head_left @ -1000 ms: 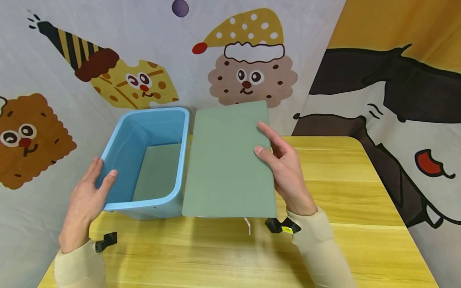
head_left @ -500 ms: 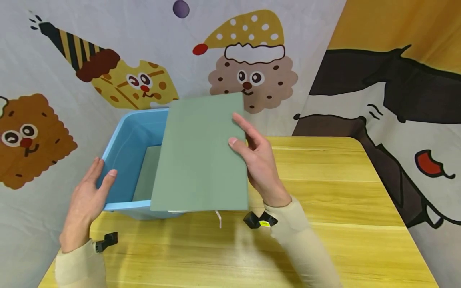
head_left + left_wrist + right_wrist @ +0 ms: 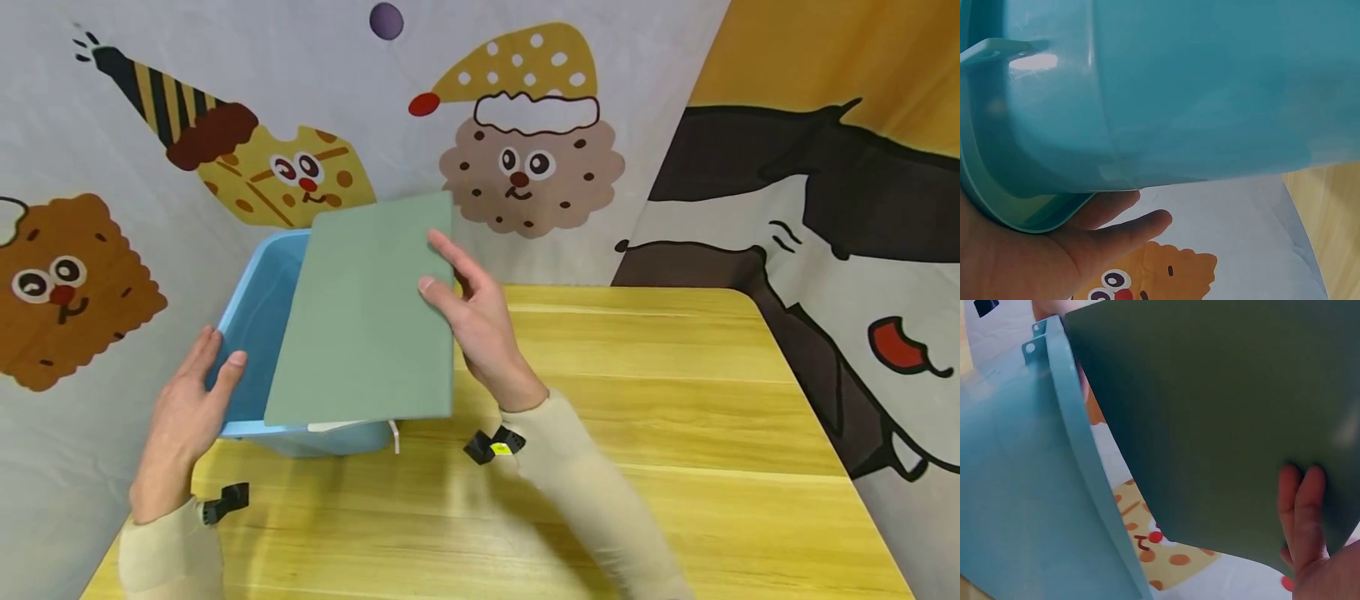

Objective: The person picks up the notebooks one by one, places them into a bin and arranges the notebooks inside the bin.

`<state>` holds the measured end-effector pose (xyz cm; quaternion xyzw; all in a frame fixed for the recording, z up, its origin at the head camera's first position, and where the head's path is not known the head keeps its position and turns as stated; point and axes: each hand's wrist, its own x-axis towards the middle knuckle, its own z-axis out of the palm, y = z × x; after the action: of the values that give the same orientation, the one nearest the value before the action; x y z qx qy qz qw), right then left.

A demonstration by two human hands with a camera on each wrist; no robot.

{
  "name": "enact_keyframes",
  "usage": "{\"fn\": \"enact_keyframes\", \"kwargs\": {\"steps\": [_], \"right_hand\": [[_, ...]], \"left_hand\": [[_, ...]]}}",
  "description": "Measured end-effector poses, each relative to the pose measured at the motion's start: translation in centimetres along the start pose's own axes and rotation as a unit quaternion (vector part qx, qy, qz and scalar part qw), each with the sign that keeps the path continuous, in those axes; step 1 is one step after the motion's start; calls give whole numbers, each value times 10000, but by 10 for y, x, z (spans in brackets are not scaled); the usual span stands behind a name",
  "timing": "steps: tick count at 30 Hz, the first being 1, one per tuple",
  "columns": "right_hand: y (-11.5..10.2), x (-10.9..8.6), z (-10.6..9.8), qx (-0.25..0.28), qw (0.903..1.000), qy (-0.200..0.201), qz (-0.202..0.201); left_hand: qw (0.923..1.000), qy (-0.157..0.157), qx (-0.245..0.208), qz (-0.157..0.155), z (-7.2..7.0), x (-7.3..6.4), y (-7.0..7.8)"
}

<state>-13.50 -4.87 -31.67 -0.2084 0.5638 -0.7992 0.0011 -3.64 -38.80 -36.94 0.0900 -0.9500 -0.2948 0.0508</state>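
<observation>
My right hand (image 3: 487, 329) pinches a green hardcover notebook (image 3: 363, 321) by its right edge, thumb on the upper cover. Two of its fingers (image 3: 1310, 512) lie against the underside in the right wrist view. The notebook is tilted over the light blue plastic bin (image 3: 258, 312), covering most of its opening. White page edges and a thin ribbon (image 3: 395, 437) show below the cover. My left hand (image 3: 183, 408) holds the bin's left rim, thumb on the inner side and fingers outside. The left wrist view shows the bin's outer wall (image 3: 1197, 94) close up. The bin's floor is hidden.
The bin stands at the left of a yellow wood-grain table (image 3: 637, 400). A cloth backdrop (image 3: 405, 150) with cartoon food figures rises right behind the bin and the table's back edge. Small black devices sit at both wrists.
My right hand has carried the notebook leftward from beside the bin to over it, hiding the flat green item seen earlier on the bin's floor. My left hand has stayed at the rim.
</observation>
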Motion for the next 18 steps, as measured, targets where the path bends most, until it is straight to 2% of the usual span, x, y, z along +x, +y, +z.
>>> {"fn": "enact_keyframes", "kwargs": {"steps": [8,13,18], "right_hand": [[19,13,14,-193,9996,50,210],[30,22,24,-478,9984,120,286],[42,28,34,-831,9955,161,417]], "left_hand": [[9999,49,-102,50,2,-1,1],[9995,105,-224,200,0,-2,-2],[9992,33,-320,245,-2,-3,-4]]}}
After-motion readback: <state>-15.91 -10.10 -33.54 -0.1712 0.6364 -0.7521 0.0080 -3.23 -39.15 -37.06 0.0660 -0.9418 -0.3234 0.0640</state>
